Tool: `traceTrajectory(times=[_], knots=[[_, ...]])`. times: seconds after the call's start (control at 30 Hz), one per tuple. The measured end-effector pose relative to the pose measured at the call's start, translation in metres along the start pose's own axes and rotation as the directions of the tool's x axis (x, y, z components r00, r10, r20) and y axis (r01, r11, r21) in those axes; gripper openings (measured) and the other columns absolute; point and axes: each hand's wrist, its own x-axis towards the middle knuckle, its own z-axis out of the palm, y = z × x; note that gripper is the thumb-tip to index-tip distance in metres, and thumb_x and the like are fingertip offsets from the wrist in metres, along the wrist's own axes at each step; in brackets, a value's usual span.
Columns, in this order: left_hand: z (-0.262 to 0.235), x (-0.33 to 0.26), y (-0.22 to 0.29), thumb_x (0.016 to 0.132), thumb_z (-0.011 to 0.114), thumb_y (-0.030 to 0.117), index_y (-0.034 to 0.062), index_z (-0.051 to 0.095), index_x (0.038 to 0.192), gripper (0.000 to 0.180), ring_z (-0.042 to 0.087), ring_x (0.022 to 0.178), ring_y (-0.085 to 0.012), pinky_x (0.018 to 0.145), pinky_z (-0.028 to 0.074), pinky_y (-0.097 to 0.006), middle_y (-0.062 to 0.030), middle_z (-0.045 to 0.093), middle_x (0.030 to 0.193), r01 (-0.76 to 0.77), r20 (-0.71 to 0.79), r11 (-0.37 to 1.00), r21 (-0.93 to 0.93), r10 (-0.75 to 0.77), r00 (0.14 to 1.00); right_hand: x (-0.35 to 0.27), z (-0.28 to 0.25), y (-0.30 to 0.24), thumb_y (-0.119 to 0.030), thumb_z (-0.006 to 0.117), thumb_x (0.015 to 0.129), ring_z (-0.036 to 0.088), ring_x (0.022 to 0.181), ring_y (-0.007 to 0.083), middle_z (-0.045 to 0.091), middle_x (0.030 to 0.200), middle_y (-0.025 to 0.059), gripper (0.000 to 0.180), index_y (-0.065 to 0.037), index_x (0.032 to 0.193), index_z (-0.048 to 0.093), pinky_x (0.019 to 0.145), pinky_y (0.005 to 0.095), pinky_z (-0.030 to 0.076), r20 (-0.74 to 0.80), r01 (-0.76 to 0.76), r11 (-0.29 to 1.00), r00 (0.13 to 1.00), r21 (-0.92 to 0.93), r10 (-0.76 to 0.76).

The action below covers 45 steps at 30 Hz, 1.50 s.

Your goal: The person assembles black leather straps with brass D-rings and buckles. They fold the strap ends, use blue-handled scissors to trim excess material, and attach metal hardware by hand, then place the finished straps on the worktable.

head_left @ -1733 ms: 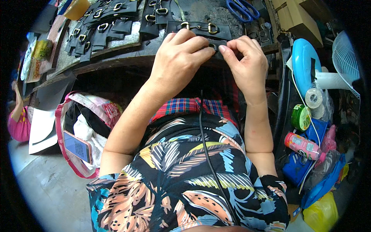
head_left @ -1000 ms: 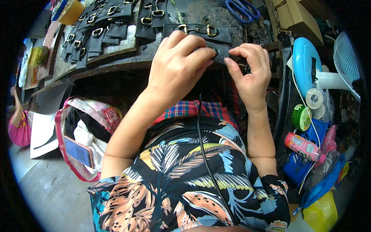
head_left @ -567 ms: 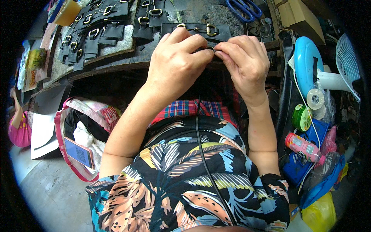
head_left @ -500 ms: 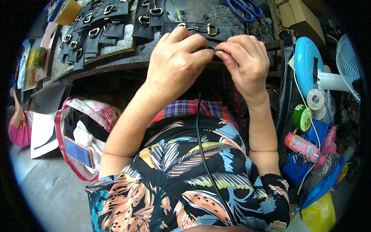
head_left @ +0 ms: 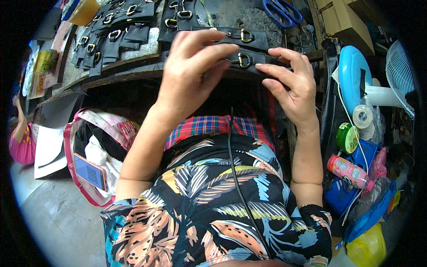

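A black leather strap with a gold D-shaped ring point(head_left: 244, 60) lies along the front edge of the workbench, between my hands. My left hand point(head_left: 189, 73) is over its left end, fingers apart and slightly blurred, covering that end. At the strap's right end my right hand point(head_left: 294, 82) is open, thumb and fingers spread, the fingertips beside or lightly touching it. Just beyond lies a second black strap with a similar ring point(head_left: 246, 36), its left part behind my left fingers.
Several black ringed straps point(head_left: 113, 38) cover a board at the back left. Blue-handled scissors point(head_left: 284, 12) lie at the back right. A blue-and-white fan point(head_left: 353, 80) stands at the right, above a pink bottle point(head_left: 349, 171). A bag holding a phone point(head_left: 90, 172) is at the left.
My fingers have come apart from their pinch near the bench edge. The ringed strap between them now shows lying flat there. My right hand has moved slightly right and down.
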Motion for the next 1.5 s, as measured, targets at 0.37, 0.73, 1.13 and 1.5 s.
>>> traceTrajectory(times=[0.37, 0.73, 1.13, 1.5], knots=[[-0.022, -0.008, -0.008, 0.08, 0.085, 0.02, 0.0094, 0.077, 0.105, 0.028, 0.059, 0.098, -0.0281, 0.085, 0.053, -0.039, -0.0053, 0.067, 0.104, 0.06, 0.129, 0.946, 0.319, -0.106, 0.986, 0.015, 0.025, -0.005, -0.024, 0.084, 0.08, 0.061, 0.093, 0.0247, 0.065, 0.099, 0.0028, 0.022, -0.012, 0.098, 0.079, 0.081, 0.0392, 0.049, -0.159, -0.114, 0.984, 0.983, -0.139, 0.092], [-0.009, 0.003, -0.002, 0.079, 0.084, 0.016, 0.0091, 0.075, 0.105, 0.028, 0.06, 0.094, -0.03, 0.082, 0.052, -0.04, -0.0064, 0.068, 0.101, 0.073, 0.128, 0.974, 0.213, -0.102, 0.987, 0.021, 0.028, -0.013, -0.025, 0.086, 0.076, 0.06, 0.092, 0.024, 0.063, 0.099, 0.0011, 0.026, -0.014, 0.099, 0.078, 0.085, 0.0398, 0.046, -0.115, -0.069, 0.991, 0.992, -0.116, 0.056], [-0.018, -0.001, -0.005, 0.081, 0.081, 0.009, 0.0093, 0.072, 0.116, 0.037, 0.06, 0.096, -0.03, 0.085, 0.053, -0.041, -0.0072, 0.067, 0.106, 0.088, 0.165, 0.971, 0.223, -0.126, 0.978, 0.021, 0.037, -0.015, -0.028, 0.09, 0.072, 0.059, 0.096, 0.0257, 0.061, 0.101, 0.0029, 0.031, -0.012, 0.092, 0.072, 0.085, 0.0408, 0.045, -0.169, -0.194, 0.976, 0.97, -0.099, 0.176], [-0.027, -0.005, -0.003, 0.073, 0.079, 0.003, 0.0086, 0.078, 0.096, 0.024, 0.062, 0.089, -0.0251, 0.077, 0.055, -0.035, -0.0044, 0.07, 0.098, -0.038, 0.146, 0.938, 0.345, -0.013, 0.989, 0.007, 0.018, -0.009, -0.028, 0.088, 0.078, 0.061, 0.092, 0.0262, 0.065, 0.098, 0.0033, 0.025, -0.01, 0.085, 0.073, 0.081, 0.0407, 0.047, -0.209, -0.262, 0.959, 0.949, -0.112, 0.235]])
